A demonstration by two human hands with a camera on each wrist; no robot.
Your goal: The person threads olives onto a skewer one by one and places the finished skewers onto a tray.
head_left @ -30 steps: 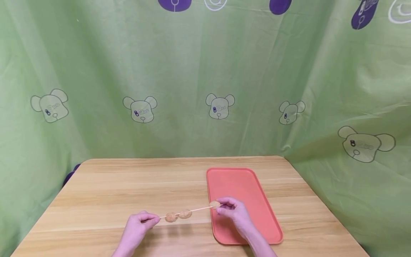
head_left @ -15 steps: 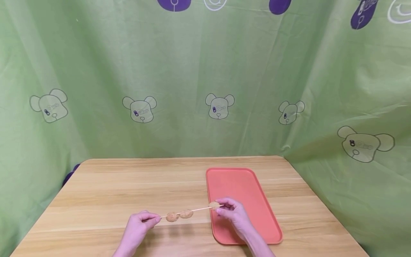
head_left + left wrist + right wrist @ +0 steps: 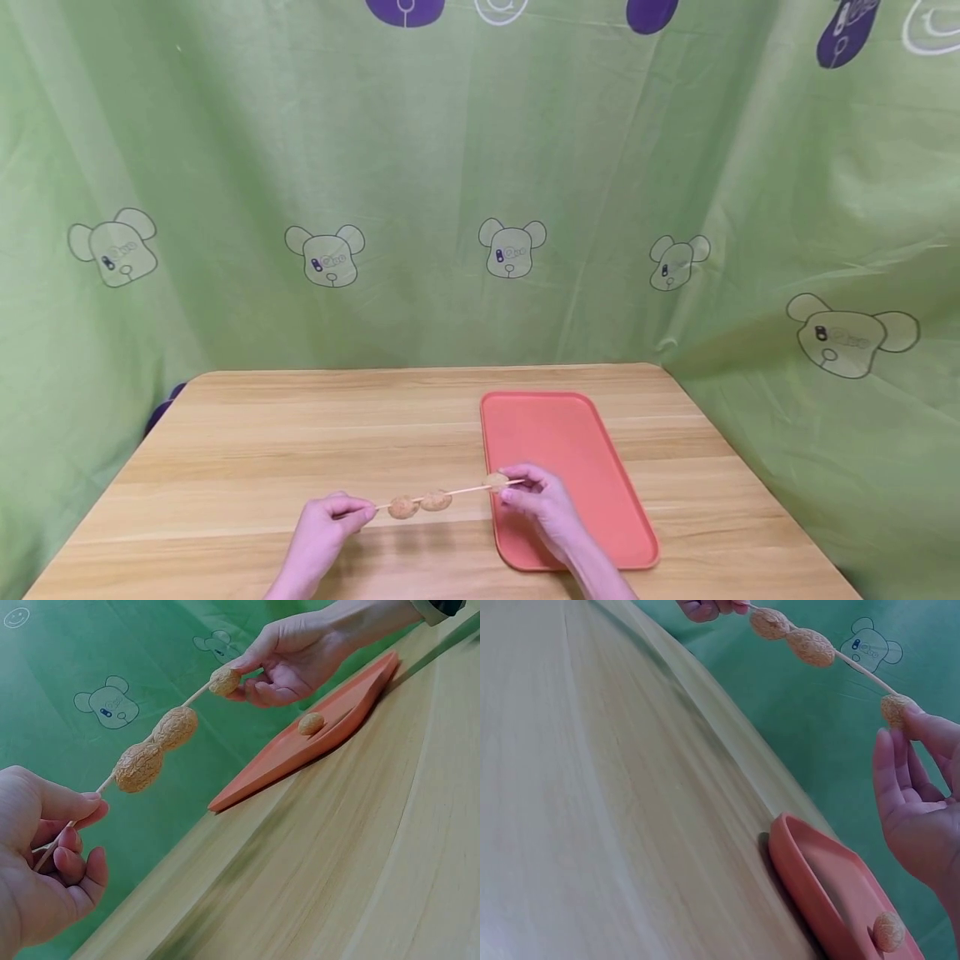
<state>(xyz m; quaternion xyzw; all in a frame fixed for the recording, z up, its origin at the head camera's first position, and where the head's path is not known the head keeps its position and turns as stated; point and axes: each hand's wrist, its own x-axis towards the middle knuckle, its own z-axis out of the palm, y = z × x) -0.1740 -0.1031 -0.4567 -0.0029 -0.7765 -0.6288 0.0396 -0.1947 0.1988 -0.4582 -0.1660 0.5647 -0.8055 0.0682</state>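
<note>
My left hand pinches one end of a thin wooden skewer, held above the table. Two brown wrinkled balls, one beside the other, sit together on the skewer nearer my left hand. A third, smaller-looking ball is on the skewer near its other end, pinched between thumb and fingers of my right hand. In the head view the skewer's tip shows past this ball. The right hand is over the near part of the red tray.
The tray lies on the right part of the wooden table. One loose brown ball rests in it, seen in both wrist views and hidden in the head view. A green curtain with bear-head prints stands behind the table.
My right hand and the third ball have shifted slightly left along the skewer, and more of the tip shows. The left hand has barely moved.
</note>
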